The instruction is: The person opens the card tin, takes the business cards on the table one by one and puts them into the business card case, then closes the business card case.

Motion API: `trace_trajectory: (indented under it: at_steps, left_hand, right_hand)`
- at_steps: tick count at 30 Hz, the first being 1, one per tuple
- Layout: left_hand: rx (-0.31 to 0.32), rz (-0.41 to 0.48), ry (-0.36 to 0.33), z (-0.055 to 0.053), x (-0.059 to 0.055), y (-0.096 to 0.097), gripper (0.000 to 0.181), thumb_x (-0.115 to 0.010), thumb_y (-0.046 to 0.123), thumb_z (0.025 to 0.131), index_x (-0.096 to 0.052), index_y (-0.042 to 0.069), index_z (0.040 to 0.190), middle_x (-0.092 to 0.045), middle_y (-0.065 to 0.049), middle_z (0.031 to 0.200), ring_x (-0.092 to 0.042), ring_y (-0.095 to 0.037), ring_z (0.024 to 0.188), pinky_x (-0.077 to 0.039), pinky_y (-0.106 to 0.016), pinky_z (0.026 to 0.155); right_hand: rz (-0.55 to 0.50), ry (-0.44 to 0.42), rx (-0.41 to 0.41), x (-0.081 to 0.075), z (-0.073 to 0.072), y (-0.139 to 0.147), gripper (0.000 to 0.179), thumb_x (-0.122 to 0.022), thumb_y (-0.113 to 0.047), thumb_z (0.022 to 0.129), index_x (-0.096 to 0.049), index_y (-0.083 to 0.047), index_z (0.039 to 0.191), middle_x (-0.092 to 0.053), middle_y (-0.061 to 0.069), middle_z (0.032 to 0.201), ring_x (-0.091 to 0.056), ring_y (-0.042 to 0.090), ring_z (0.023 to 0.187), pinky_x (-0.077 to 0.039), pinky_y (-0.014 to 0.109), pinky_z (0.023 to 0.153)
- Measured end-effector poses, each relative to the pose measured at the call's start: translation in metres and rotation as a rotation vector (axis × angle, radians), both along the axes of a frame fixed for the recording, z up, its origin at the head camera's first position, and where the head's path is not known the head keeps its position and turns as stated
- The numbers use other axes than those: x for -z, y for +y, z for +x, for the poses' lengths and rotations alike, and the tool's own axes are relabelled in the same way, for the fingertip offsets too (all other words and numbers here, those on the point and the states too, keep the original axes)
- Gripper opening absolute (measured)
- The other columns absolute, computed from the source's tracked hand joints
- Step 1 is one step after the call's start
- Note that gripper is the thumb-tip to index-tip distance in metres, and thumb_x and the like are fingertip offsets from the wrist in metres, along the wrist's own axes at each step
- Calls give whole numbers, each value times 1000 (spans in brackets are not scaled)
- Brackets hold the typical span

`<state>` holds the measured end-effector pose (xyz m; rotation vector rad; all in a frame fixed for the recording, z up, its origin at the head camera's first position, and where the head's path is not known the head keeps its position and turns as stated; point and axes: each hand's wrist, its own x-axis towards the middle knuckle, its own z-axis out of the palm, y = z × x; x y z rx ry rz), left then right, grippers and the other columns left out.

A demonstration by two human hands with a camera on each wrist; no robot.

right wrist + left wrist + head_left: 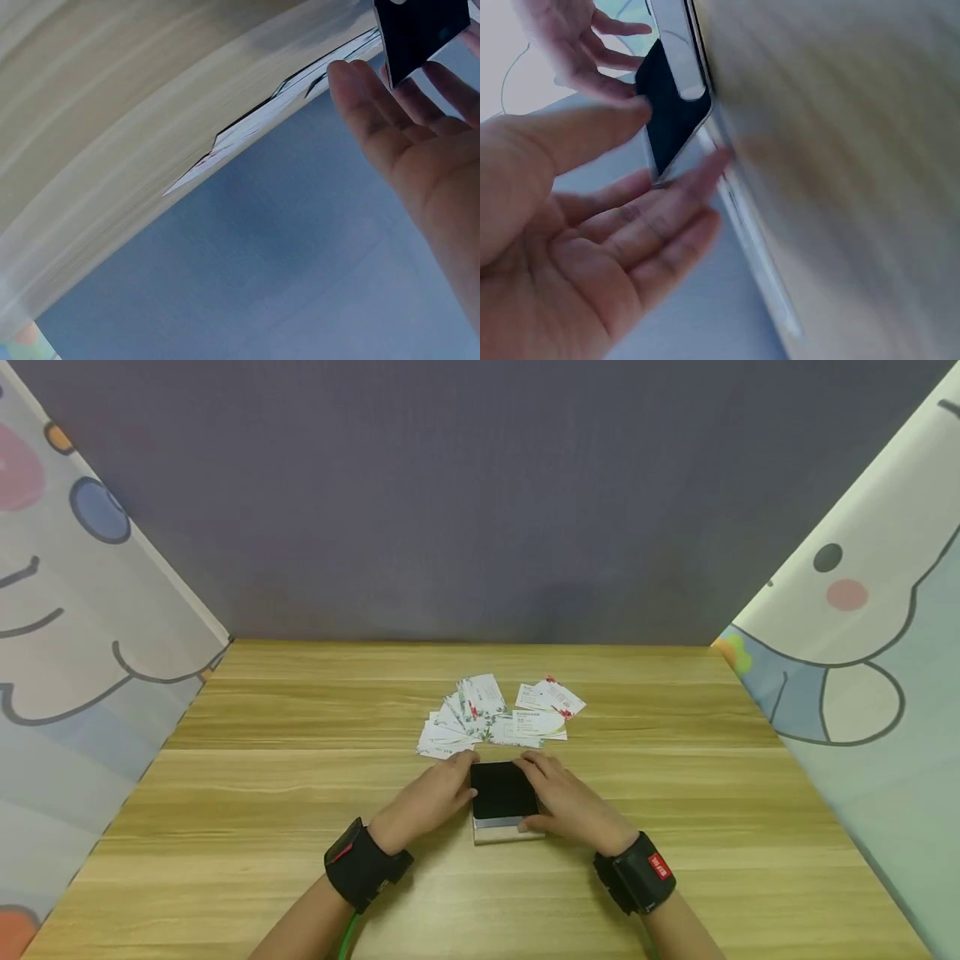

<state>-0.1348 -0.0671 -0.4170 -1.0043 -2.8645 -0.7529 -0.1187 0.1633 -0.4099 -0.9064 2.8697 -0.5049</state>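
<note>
A flat black and silver card case (502, 792) lies on the table between my two hands, a pale lower edge facing me. My left hand (429, 797) holds its left side, thumb at the edge and fingers by the far corner. In the left wrist view the case (673, 112) shows a silver strip with a rounded end. My right hand (567, 802) grips the right side, fingers at the far corner and thumb near the front edge. In the right wrist view only part of the black case (421, 34) shows beside the fingers. Its contents are hidden.
Just beyond the case, several white printed cards (482, 695) are fanned out at the left. More cards (538, 723) overlap at the right. A grey panel (480, 527) stands along the table's back edge, with cartoon-printed panels on both sides. Each wrist wears a black band (365, 866).
</note>
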Motion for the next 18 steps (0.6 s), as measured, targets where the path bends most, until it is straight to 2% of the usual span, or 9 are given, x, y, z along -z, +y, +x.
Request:
trace_trajectory:
  at_steps: [4,9,13,18]
  left_hand:
    - [18,-153,-33,10,-6,-2,62,-64,28,86,-41,-6,133,-41,-19,139,-43,-33,125,-40,-42,99]
    - [49,-285,-121,21,-10,-2,78,-59,45,84,-31,-1,141,-24,-15,150,-22,-40,136,-31,-51,104]
    - [52,-329,-142,23,-10,-2,78,-57,47,85,-30,0,142,-23,-14,151,-18,-38,138,-28,-51,105]
    - [65,-326,-164,21,-6,-5,78,-55,47,85,-30,0,142,-22,-14,151,-20,-36,138,-30,-49,105]
  right_hand:
    - [18,-46,-8,2,-1,4,87,-72,-41,75,-31,-3,142,-29,15,146,-31,31,133,-36,45,102]
    - [32,-117,-11,3,-2,9,89,-68,-46,77,-27,-3,143,-24,17,149,-25,33,136,-33,46,104]
    - [36,-143,-29,4,-3,11,90,-65,-49,78,-26,-1,144,-21,17,150,-23,33,137,-31,47,105]
    - [44,-173,-41,6,-4,12,90,-63,-51,79,-26,-1,143,-19,18,151,-21,33,138,-29,49,106]
